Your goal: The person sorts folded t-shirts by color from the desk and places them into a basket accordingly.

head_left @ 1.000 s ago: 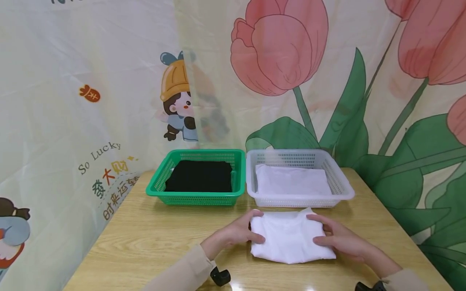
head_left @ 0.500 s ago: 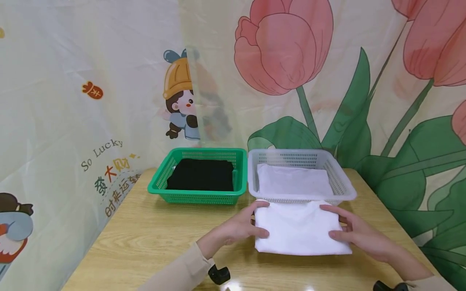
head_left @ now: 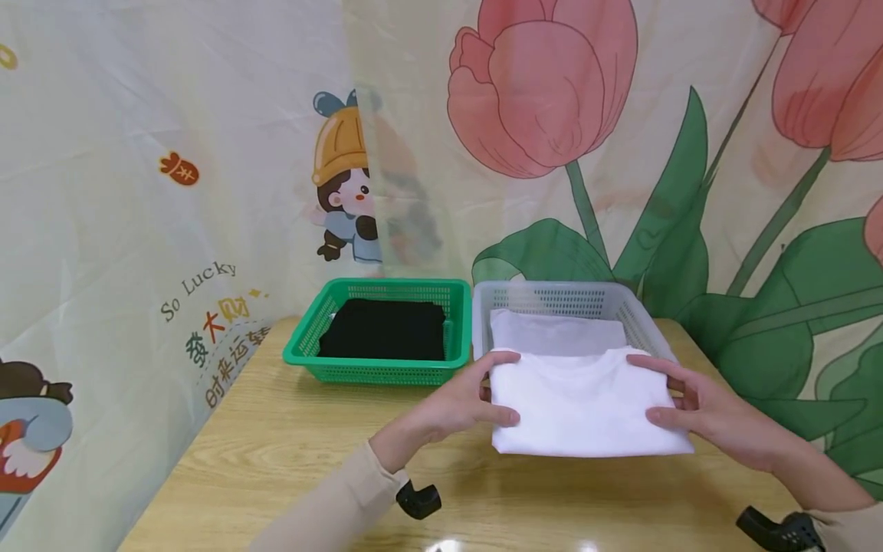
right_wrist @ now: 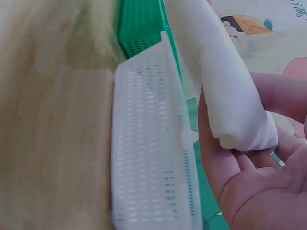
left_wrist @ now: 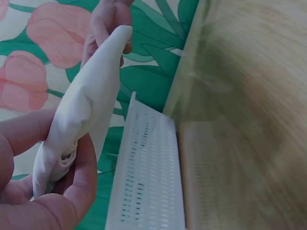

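A folded white T-shirt (head_left: 586,406) is held up off the table, its neckline along the far edge. My left hand (head_left: 465,399) grips its left end, thumb on top and fingers curled beneath, as the left wrist view shows. At the other end my right hand (head_left: 710,414) pinches it in the same way. The shirt hangs in front of and partly over the near rim of the white basket (head_left: 648,330), which it hides. Inside that basket lies another folded white cloth (head_left: 552,333).
To the left of the white basket stands a green basket (head_left: 386,374) holding folded black cloth (head_left: 386,330). Both sit at the back of a wooden table (head_left: 276,460). A printed curtain (head_left: 241,115) hangs behind.
Both hands have lifted the folded T-shirt from the table and carried it forward and slightly right, up to the white basket's front rim. The baskets stay in place.
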{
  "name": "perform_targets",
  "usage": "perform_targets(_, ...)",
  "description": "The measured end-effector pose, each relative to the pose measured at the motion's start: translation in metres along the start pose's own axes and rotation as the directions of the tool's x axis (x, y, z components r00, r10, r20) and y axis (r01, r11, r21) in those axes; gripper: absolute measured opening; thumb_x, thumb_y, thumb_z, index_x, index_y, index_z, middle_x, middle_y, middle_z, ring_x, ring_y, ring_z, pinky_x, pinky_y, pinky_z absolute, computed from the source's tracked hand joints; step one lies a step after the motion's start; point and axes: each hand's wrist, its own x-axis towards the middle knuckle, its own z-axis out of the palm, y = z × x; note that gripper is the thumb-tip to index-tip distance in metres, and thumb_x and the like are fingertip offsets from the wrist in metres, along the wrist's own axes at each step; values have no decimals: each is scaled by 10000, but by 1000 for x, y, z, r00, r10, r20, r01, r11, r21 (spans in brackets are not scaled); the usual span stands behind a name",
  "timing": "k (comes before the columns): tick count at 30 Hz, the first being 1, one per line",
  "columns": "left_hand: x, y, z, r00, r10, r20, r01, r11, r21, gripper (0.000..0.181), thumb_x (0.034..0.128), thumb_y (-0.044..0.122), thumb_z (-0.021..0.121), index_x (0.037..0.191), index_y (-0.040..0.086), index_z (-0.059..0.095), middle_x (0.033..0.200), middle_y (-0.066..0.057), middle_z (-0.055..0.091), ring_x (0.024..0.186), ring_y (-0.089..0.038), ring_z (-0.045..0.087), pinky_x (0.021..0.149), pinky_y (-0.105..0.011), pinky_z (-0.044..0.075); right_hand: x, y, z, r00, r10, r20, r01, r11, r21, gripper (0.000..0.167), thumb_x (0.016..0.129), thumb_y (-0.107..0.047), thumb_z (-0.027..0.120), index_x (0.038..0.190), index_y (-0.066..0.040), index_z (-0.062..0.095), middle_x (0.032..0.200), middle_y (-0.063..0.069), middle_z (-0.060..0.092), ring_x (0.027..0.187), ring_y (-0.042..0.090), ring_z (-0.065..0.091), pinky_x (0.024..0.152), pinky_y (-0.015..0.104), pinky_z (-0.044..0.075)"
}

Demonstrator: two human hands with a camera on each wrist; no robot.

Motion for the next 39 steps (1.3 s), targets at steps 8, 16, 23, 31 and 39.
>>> perform_targets(8,33,17,-10,998,32,-60,-31,999,19,864,908,20,831,1609,278,399,1418,-79,503,1134,-296,622,897,-405,608,22,-15,-23,992,-8,-125,-13,987,-162,777,1033,-174,716,1685,-174,293,1601,159,331,1042,164,647,804,312,610)
perform_targets(16,71,21,-17,991,17,-131,-5,996,93,912,871,76,884,1599,342,402,1363,-52,522,1106,-268,611,881,-371,593,48,-7,-48,988,-17,-152,-24,964,-264,829,1009,-222,753,1687,-142,282,1691,288,205,1177,203,531,834,250,580)
perform_targets(23,99,19,-23,983,36,-181,-9,989,149,928,876,65,879,1621,319,387,1441,-67,497,1142,-271,588,963,-396,560,73,5,-67,991,19,-129,-60,943,-327,885,998,-237,768,1699,-142,236,1726,305,95,1441,552,304,1085,561,504)
perform_targets(31,135,13,-24,966,52,-252,-4,982,190,949,849,-9,879,1612,306,411,1583,-77,461,1251,-262,559,1099,-445,495,99,19,-80,987,64,-149,-112,934,-340,926,988,-304,781,1706,-154,217,1730,327,24,1496,635,164,1117,830,241)
perform_targets(39,159,-3,-26,947,68,-313,0,978,210,953,814,-144,827,1604,208,425,1659,-76,402,1441,-246,442,1207,-430,393,122,31,-78,983,83,-162,-134,935,-330,898,1002,-267,764,1703,-133,219,1727,331,25,1508,628,110,1119,850,185)
